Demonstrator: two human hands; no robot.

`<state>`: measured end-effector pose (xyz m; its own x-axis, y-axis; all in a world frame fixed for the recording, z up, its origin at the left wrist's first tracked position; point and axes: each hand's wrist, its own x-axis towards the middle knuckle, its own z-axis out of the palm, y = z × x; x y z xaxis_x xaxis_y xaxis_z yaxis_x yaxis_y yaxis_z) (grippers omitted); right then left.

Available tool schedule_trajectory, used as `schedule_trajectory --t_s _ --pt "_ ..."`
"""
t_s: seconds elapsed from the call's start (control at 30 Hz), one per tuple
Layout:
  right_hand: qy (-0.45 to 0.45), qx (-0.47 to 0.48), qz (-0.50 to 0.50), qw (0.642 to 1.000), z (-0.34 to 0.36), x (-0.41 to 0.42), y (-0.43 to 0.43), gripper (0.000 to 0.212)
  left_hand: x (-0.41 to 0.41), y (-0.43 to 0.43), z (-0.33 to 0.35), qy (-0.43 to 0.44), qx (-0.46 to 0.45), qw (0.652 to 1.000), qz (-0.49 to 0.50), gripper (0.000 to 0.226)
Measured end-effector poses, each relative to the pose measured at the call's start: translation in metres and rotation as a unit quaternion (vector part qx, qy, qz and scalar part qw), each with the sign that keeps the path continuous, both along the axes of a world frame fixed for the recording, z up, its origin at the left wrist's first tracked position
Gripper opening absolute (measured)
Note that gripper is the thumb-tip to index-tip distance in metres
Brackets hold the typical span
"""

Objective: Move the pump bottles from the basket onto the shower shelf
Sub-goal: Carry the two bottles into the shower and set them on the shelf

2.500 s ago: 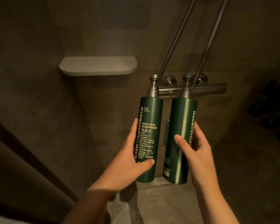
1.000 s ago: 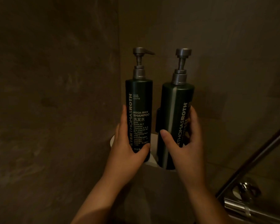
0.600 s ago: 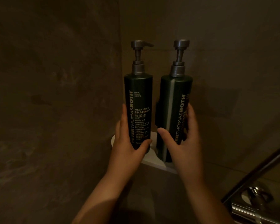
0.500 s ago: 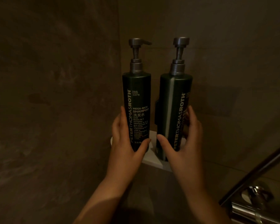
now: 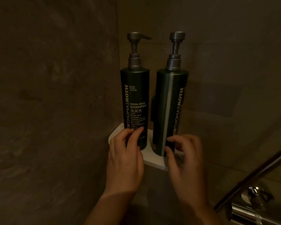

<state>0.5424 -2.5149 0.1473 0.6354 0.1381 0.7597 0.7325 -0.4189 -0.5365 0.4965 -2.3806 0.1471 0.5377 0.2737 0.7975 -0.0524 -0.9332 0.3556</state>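
Note:
Two dark green pump bottles with grey pump heads stand upright side by side on the white corner shelf [image 5: 154, 158]. The shampoo bottle [image 5: 135, 101] is on the left, the second bottle [image 5: 170, 108] on the right with a pale stripe facing me. My left hand [image 5: 126, 158] is just in front of the shampoo bottle's base, fingers loosely curled, fingertips at or near the label. My right hand [image 5: 185, 161] hovers before the right bottle's base with fingers apart, no longer wrapped around it. No basket is in view.
Dark stone walls meet in the corner behind the shelf. A chrome shower valve [image 5: 256, 207] and a slanted metal pipe [image 5: 253, 176] sit at the lower right, below and right of the shelf.
Both bottles were carried up from near the valve and set down on the corner shelf. Since half a second ago both hands have loosened their grip and drawn back slightly.

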Motion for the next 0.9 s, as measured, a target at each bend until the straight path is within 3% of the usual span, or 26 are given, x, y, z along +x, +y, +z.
schedule_trajectory --t_s 0.53,0.73,0.9 --pt "0.011 -0.224 -0.029 0.974 0.007 0.005 0.007 0.05 0.007 0.006 -0.001 0.153 -0.041 0.987 -0.007 0.06" --pt "0.013 -0.238 -0.035 0.971 0.006 0.005 0.007 0.046 0.004 0.001 -0.002 0.179 -0.041 0.983 0.006 0.06" --pt "-0.022 -0.191 -0.042 0.98 -0.005 -0.003 0.001 0.032 -0.015 -0.004 -0.015 0.19 -0.03 0.981 0.011 0.059"
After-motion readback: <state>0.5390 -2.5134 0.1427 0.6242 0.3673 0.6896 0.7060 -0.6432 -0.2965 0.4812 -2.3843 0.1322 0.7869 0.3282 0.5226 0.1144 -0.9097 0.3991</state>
